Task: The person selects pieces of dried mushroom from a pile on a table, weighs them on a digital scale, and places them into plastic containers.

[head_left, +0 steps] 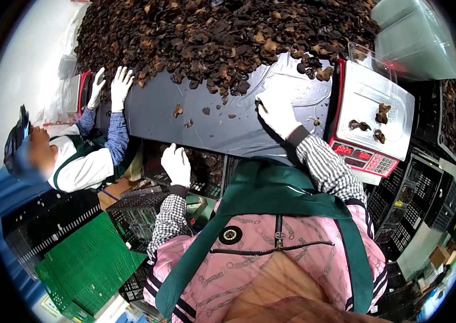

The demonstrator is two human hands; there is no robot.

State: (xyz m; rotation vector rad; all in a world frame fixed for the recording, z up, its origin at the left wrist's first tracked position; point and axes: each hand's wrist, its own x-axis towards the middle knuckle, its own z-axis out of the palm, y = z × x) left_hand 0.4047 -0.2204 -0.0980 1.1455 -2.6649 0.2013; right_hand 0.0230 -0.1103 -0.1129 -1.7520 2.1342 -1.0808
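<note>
Many dark brown pieces (211,43) are heaped across the table (158,110), and three more lie in the clear tray (358,89) on the red scale (365,156). The person's gloved right hand (279,114) is at the table, fingers loosely bent; the left hand (176,164) is off its near edge, fingers partly curled. Whether either grips anything cannot be told.

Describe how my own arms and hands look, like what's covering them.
Your left hand and right hand wear white gloves. Your forearms have black-and-white checked sleeves with dark wrist cuffs. Higher up, a pink jacket covers your arms, with dark and white stripes along its sides.
</note>
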